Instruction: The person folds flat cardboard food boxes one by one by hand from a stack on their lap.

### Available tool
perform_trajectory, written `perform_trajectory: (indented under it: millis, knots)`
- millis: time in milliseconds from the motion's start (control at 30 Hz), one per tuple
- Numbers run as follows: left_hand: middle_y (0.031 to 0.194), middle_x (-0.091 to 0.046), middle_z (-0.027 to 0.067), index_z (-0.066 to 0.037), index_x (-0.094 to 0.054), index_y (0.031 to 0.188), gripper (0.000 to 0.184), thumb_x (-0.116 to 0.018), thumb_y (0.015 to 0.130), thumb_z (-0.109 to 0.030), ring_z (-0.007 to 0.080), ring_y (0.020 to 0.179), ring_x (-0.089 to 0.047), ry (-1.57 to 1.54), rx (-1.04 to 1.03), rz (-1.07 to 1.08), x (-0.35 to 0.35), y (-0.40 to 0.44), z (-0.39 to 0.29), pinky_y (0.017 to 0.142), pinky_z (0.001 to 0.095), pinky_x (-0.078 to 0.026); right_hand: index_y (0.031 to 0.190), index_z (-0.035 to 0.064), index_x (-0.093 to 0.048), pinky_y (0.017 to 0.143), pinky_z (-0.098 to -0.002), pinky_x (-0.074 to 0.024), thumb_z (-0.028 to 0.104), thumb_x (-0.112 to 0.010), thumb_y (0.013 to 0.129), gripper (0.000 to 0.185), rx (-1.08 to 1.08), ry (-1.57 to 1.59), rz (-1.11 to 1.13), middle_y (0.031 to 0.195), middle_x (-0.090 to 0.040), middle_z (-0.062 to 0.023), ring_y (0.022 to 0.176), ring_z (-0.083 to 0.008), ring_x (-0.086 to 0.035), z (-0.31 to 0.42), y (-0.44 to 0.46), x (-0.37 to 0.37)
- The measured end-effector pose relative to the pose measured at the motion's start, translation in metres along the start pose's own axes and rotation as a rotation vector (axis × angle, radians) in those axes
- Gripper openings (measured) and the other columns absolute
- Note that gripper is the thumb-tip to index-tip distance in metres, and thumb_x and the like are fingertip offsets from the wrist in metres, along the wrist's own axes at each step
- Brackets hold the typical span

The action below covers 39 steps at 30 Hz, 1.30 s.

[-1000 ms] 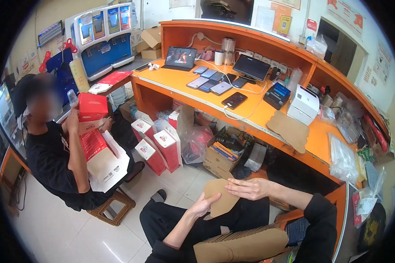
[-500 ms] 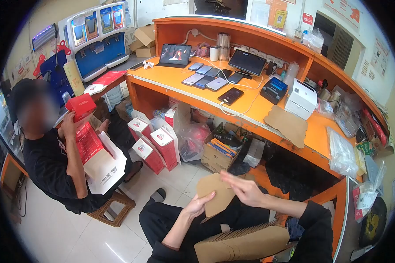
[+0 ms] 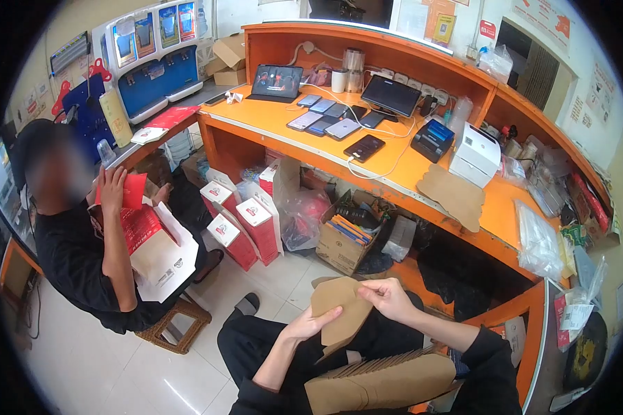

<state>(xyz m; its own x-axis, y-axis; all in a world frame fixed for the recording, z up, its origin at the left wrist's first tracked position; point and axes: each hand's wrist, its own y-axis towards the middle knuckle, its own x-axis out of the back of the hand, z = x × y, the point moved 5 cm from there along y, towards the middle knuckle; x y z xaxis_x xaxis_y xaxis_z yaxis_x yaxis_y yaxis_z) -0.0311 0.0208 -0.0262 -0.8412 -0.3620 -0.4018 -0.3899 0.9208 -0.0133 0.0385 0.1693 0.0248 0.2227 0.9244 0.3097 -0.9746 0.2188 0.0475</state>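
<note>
A flat brown cardboard piece (image 3: 339,315) with cut, angled edges is held up above my lap. My left hand (image 3: 314,324) grips its left side, thumb lying over the front. At the upper right edge, my right hand (image 3: 389,299) pinches the cardboard between thumb and fingers. Across my legs lies a row of stacked brown cardboard pieces (image 3: 384,384), their edges fanned. Part of the held piece's lower end hangs close above that stack.
At left, a seated person (image 3: 76,235) folds a red and white printed carton (image 3: 163,256). Several similar boxes (image 3: 256,225) stand on the floor. An orange counter (image 3: 394,169) carries phones, a tablet, a printer (image 3: 475,155) and another brown cardboard piece (image 3: 452,197). Beneath it sits an open carton (image 3: 342,242).
My right hand has gone from outstretched fingers at the cardboard's top to a pinch on its upper right edge. More of the cardboard's face shows. The other person's hand has pressed the red flap down.
</note>
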Motion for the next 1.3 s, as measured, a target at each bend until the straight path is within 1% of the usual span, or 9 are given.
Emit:
perform_trajectory:
  millis: [233,333,433,567,667,800,1000,1133,1300]
  knots:
    - [0.121,-0.052,0.0108,0.0,-0.041,0.129,0.048,-0.051,0.095,-0.032,0.0172,0.11,-0.049,0.225,-0.002,-0.137,0.004,-0.002,-0.01,0.093,0.0316,-0.041,0.085,-0.004,-0.067,0.056,-0.0245,-0.0469,0.016,-0.058,0.09,0.023,0.09,-0.283,-0.078,0.069,-0.068,-0.0119,0.063,-0.0059,-0.057,0.022,0.013,0.002]
    - [0.121,-0.052,0.0111,0.0,-0.042,0.128,0.046,-0.051,0.094,-0.03,0.0176,0.109,-0.05,0.192,-0.058,-0.189,0.005,-0.005,-0.021,0.092,0.0318,-0.042,0.102,-0.0017,-0.065,0.073,-0.0269,-0.0496,0.015,-0.06,0.089,0.022,0.056,-0.298,-0.058,0.09,-0.068,-0.0183,0.077,-0.013,-0.065,0.028,0.013,-0.001]
    - [0.122,-0.052,0.0113,-0.001,-0.039,0.13,0.047,-0.052,0.094,-0.027,0.0193,0.109,-0.052,0.046,-0.172,-0.436,0.024,-0.002,-0.017,0.092,0.0323,-0.042,0.118,0.0097,-0.061,0.098,-0.0451,-0.0358,0.025,-0.065,0.084,0.037,0.594,-0.665,-0.148,0.123,-0.055,-0.0213,0.116,-0.028,-0.051,0.059,0.005,-0.009]
    - [0.124,-0.05,0.011,-0.004,-0.032,0.134,0.047,-0.051,0.094,-0.021,0.022,0.111,-0.053,-0.301,-0.198,-0.544,0.033,0.001,-0.012,0.091,0.0347,-0.045,0.118,0.0346,-0.06,0.103,-0.0629,-0.0054,0.037,-0.075,0.068,0.052,0.531,-0.882,0.109,0.146,-0.033,-0.0059,0.135,-0.041,-0.006,0.054,-0.011,-0.037]
    - [0.127,-0.048,0.0107,-0.004,-0.032,0.134,0.046,-0.05,0.094,-0.019,0.0215,0.113,-0.052,-0.272,-0.251,-0.472,0.011,0.003,-0.007,0.091,0.035,-0.045,0.115,0.0409,-0.06,0.1,-0.0631,-0.0098,0.038,-0.069,0.072,0.044,0.772,-1.094,0.004,0.148,-0.029,-0.0037,0.133,-0.038,-0.017,0.033,-0.01,-0.038]
    - [0.135,-0.041,0.0135,-0.004,-0.031,0.137,0.052,-0.053,0.09,-0.013,0.0278,0.121,-0.045,-0.549,-0.077,-0.232,0.007,0.0,-0.008,0.095,0.0425,-0.043,0.094,0.0348,-0.071,0.103,-0.0495,-0.0126,0.031,-0.075,0.066,0.028,0.654,-0.773,-0.029,0.131,-0.044,-0.0055,0.126,-0.034,-0.024,0.051,-0.003,-0.024]
    - [0.138,-0.038,0.0179,-0.003,-0.03,0.139,0.078,-0.064,0.07,-0.021,0.035,0.125,-0.04,-0.775,-0.156,0.209,0.033,-0.013,0.0,0.101,0.0511,-0.035,0.077,0.0198,-0.069,0.096,-0.0476,-0.02,0.034,-0.075,0.067,0.019,0.598,-0.777,0.135,0.119,-0.04,-0.0061,0.116,-0.0308,-0.031,0.077,-0.003,-0.005]
    - [0.127,-0.05,0.0155,-0.002,-0.036,0.135,0.055,-0.056,0.091,-0.027,0.0262,0.116,-0.049,-0.226,0.094,-0.19,0.015,-0.02,-0.009,0.097,0.042,-0.041,0.076,0.0123,-0.063,0.097,-0.0459,-0.0222,0.025,-0.074,0.071,0.018,0.559,-0.683,0.103,0.117,-0.044,-0.0098,0.116,-0.0316,-0.034,0.078,-0.006,-0.005]
    - [0.113,-0.058,0.0106,0.002,-0.053,0.118,0.041,-0.049,0.096,-0.032,0.0189,0.102,-0.054,0.423,-0.189,-0.473,-0.002,-0.019,-0.025,0.088,0.0302,-0.043,0.076,0.0039,-0.064,0.084,-0.0352,-0.0422,0.006,-0.073,0.072,0.01,0.543,-0.473,-0.133,0.113,-0.049,-0.0125,0.103,-0.0257,-0.052,0.077,-0.005,0.004]
